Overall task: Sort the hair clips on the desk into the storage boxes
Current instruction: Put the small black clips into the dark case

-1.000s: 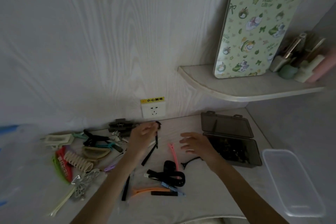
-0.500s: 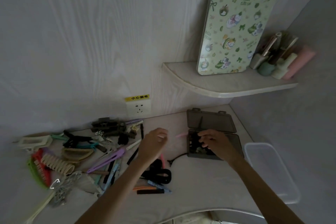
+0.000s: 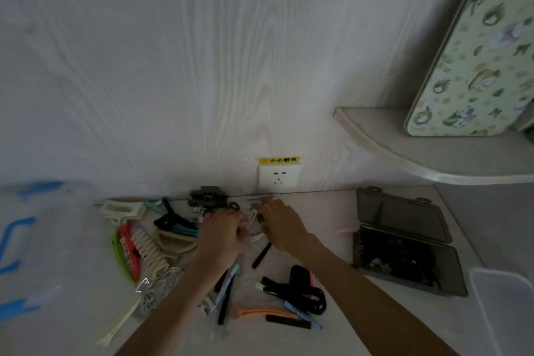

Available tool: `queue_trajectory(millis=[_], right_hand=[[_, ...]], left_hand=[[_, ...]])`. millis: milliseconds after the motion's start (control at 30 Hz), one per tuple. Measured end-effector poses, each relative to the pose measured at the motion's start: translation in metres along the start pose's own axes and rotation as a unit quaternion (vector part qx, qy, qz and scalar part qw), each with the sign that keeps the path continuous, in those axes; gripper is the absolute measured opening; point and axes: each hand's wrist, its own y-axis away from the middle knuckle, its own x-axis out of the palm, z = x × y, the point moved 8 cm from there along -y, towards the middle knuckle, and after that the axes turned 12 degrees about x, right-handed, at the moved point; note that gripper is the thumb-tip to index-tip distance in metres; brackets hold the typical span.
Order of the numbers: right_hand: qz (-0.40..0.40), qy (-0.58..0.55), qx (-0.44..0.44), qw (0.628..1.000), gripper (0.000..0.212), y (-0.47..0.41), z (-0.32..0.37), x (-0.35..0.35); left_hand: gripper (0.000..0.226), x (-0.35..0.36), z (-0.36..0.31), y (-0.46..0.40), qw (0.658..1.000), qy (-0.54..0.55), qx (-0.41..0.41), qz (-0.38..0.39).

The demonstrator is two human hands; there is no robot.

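Many hair clips lie spread on the white desk (image 3: 332, 240) below a wall socket. My left hand (image 3: 219, 235) and my right hand (image 3: 278, 221) are close together over the clips nearest the wall. Small white clips (image 3: 253, 218) lie between the two hands. My right hand's fingers reach out flat toward a pale clip (image 3: 260, 198) at the wall. My left hand's fingers curl inward, and what they hold is hidden. An open dark grey box (image 3: 450, 269) with small dark clips in it stands to the right, with a pink clip (image 3: 345, 230) beside it.
A clear box (image 3: 502, 298) sits at the lower right. Another clear box with blue latches (image 3: 29, 240) is at the far left. Claw clips (image 3: 150, 251) crowd the left, and black clips (image 3: 291, 286) and an orange clip (image 3: 260, 312) lie nearer me. A corner shelf (image 3: 433, 159) juts out above the grey box.
My right hand has left the dark grey box and moved left to the clips by the wall. My left hand shifted slightly toward the wall. The view turned left.
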Motion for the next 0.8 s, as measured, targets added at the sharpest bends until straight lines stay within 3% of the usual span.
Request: queue_trajectory(millis=[67, 333, 433, 600, 733, 800], right_hand=[[-0.014, -0.047, 0.019, 0.999, 0.035, 0.0, -0.004, -0.001], [0.007, -0.225, 0.119, 0.967, 0.027, 0.01, -0.035, -0.018], [-0.012, -0.288, 0.153, 0.945, 0.014, 0.023, -0.051, -0.026], [-0.02, -0.406, 0.225, 0.886, 0.023, 0.054, -0.084, -0.05], [-0.022, -0.521, 0.251, 0.816, 0.024, 0.098, -0.113, -0.087], [-0.038, -0.507, 0.258, 0.822, 0.022, 0.121, -0.13, -0.106]], left_hand=[[0.026, -0.002, 0.0, -0.006, 1.0, -0.006, 0.006, -0.005], [0.027, 0.03, -0.022, -0.021, 0.995, 0.0, 0.061, 0.084], [0.027, 0.042, -0.032, -0.022, 0.992, 0.076, 0.053, 0.089], [0.025, 0.037, -0.071, -0.033, 0.974, 0.206, 0.071, 0.057], [0.026, 0.033, -0.131, -0.041, 0.938, 0.333, 0.083, 0.055], [0.027, 0.034, -0.165, -0.043, 0.923, 0.367, 0.099, 0.054]])
